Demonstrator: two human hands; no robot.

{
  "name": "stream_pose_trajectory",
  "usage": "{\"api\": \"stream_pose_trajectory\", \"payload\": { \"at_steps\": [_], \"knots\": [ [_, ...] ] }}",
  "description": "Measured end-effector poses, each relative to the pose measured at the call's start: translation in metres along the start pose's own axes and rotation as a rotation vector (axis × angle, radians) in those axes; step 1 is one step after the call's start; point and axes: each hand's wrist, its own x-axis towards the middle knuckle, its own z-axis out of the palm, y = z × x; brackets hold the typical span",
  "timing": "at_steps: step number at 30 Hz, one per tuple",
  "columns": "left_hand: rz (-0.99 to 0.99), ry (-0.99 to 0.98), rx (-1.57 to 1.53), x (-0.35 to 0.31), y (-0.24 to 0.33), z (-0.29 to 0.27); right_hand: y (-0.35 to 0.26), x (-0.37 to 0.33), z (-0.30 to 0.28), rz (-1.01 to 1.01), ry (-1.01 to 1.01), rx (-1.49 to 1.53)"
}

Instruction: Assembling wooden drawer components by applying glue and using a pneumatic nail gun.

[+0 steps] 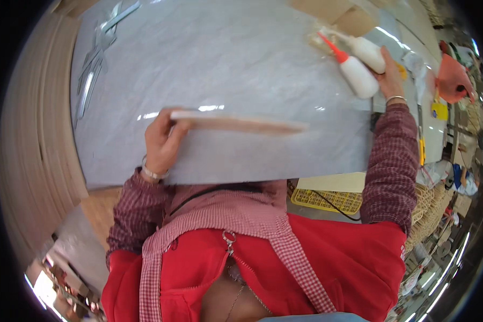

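My left hand (163, 140) is closed on one end of a thin, pale wooden strip (241, 124). The strip reaches to the right over the grey tabletop (214, 70), blurred by motion. At the upper right, the fingers of my right hand (392, 79) curl around the base end of a white squeeze bottle (368, 55) with a pale nozzle. Beside it is a second white squeeze bottle (359, 78) with a long red nozzle, which the hand does not appear to hold.
Several metal strips (94, 64) lie along the table's left side. A tall stack of wooden boards (40, 107) stands beyond that edge. Brown cardboard (354, 20) is at the back right. A yellow plastic crate (327, 201) sits below the front edge.
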Motion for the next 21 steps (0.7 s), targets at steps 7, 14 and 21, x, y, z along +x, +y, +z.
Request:
{"api": "stream_pose_trajectory", "payload": {
  "at_steps": [7, 14, 21],
  "knots": [
    [-0.231, 0.124, -0.370, 0.012, 0.019, 0.006, 0.000, 0.016, -0.027, 0.036, 0.109, -0.424],
    [-0.453, 0.176, -0.507, 0.033, 0.006, -0.012, -0.024, -0.015, 0.020, -0.326, 0.114, -0.853],
    [-0.501, -0.251, -1.641, 0.109, -0.011, -0.020, -0.042, -0.089, 0.161, -0.194, -0.219, -0.567]
  ]
}}
